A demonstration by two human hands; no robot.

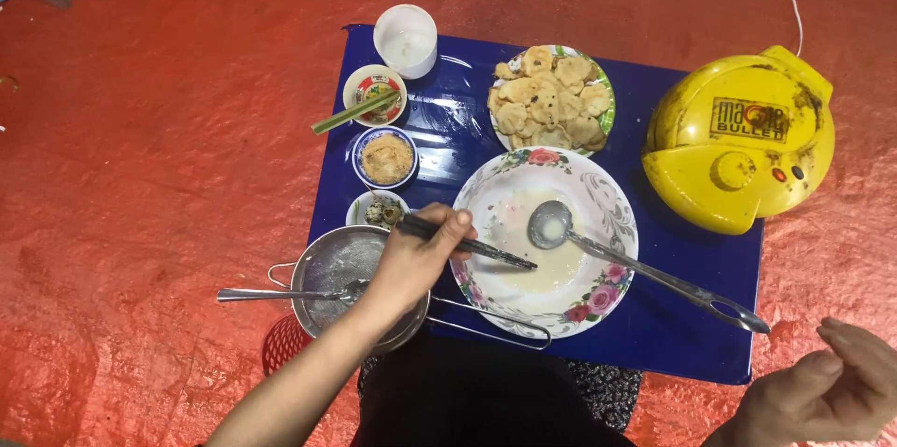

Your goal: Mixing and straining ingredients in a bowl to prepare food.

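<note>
Chopsticks [467, 243] are pinched in my left fingers [439, 227], tips reaching into the floral bowl [598, 199] of thin batter at the table's [691, 335] centre. My right hand [822, 391] hangs loose and empty at five o'clock. I judge a careless stir could nudge the ladle [635, 265] resting at three o'clock, tipping batter over the rim.

Left arm [308, 377]: bare, I wear no sleeve on it.
Right hand [822, 391]: bare.
Lap [467, 400]: dark cloth.
</note>
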